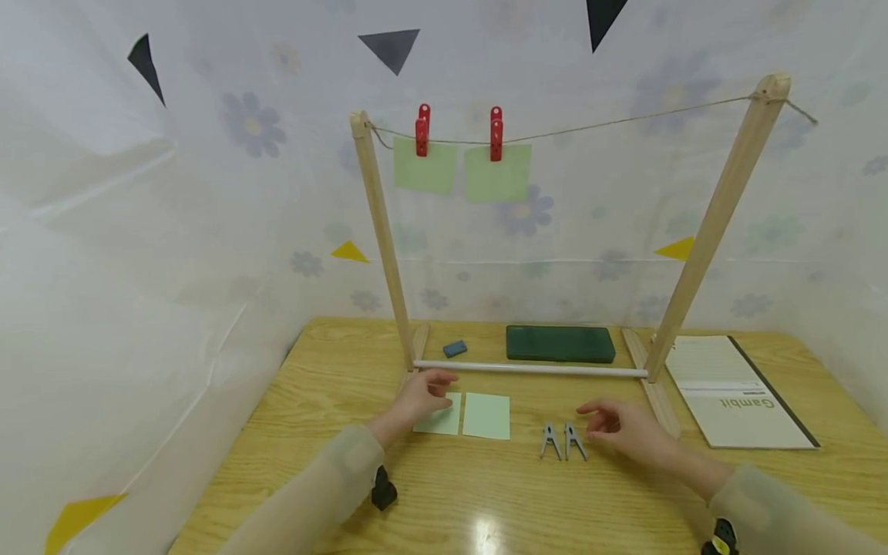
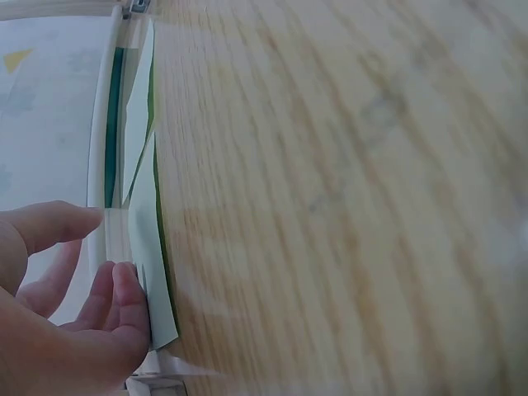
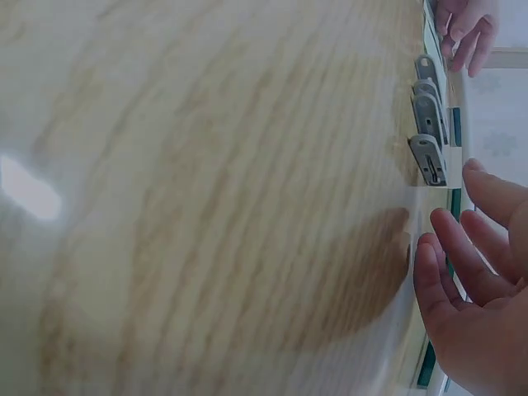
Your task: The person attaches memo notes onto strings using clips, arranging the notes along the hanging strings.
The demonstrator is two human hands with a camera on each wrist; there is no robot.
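On the wooden bench (image 1: 291,462), midway between its side edges, the left hand (image 1: 423,397) rests relaxed fingers on the left of two green paper squares (image 1: 486,416). The right hand (image 1: 627,432), fingers apart, hovers just beside two grey clothespins (image 1: 562,441).

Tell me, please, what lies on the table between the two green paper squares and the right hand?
In the head view, two grey clothespins lie side by side between the green paper squares and the right hand, on bare wooden table.
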